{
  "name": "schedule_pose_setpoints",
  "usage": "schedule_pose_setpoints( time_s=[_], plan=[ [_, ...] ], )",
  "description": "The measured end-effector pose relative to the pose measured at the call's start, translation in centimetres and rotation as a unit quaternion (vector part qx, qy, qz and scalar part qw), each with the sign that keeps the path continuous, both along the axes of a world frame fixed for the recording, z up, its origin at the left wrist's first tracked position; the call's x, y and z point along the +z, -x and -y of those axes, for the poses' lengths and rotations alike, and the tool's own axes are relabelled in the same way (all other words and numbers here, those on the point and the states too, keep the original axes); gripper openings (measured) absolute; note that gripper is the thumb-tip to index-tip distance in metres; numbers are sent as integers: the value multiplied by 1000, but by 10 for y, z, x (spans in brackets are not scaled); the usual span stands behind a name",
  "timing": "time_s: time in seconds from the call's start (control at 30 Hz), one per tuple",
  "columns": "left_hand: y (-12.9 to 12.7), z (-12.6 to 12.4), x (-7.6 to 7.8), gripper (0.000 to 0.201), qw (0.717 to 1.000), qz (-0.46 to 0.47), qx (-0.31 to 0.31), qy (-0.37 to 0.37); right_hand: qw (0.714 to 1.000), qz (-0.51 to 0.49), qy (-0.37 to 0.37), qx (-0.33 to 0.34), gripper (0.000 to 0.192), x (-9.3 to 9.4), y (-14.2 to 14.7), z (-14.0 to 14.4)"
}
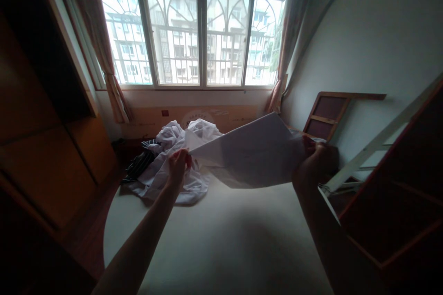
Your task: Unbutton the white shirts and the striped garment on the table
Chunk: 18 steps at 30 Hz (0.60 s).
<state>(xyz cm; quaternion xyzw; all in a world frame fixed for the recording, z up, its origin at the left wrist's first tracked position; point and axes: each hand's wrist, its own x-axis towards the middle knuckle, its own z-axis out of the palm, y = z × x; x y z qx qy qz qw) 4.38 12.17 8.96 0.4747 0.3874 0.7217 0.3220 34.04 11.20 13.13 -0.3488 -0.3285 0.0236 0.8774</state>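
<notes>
A thin white cloth (256, 154) is stretched in the air above the pale table (235, 244), its near edge hanging slightly. My left hand (178, 163) pinches its left corner with closed fingers. At the other end my right hand (313, 156) is closed on the right side of the cloth; its fingers are dark and a little blurred. Behind and beside my left hand lies a crumpled heap of white fabric (166, 170) on the table. Dark striped fabric (140, 163) sticks out at the heap's left side.
A large cardboard box (145, 117) stands under the barred window (176, 37). Wooden cabinets (44, 166) stand at the left. On the right are a wooden frame with dark panels (325, 113), a pale ladder-like frame (377, 147) and a dark reddish piece of furniture (401, 198).
</notes>
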Motion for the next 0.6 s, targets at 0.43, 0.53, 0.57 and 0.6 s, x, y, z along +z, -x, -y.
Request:
schedule_pose_setpoints(
  time_s=[0.43, 0.53, 0.57, 0.6],
  plan=[
    [16, 22, 57, 33, 999, -6, 46, 21, 991, 40, 76, 104, 11, 12, 10, 15],
    [20, 2, 35, 31, 996, -64, 49, 48, 985, 87, 106, 109, 15, 5, 13, 9],
    [20, -2, 29, 29, 994, -92, 45, 48, 983, 107, 110, 105, 16, 3, 14, 8],
    [18, -5, 23, 27, 991, -123, 33, 44, 980, 129, 115, 102, 16, 1, 16, 7]
  ],
)
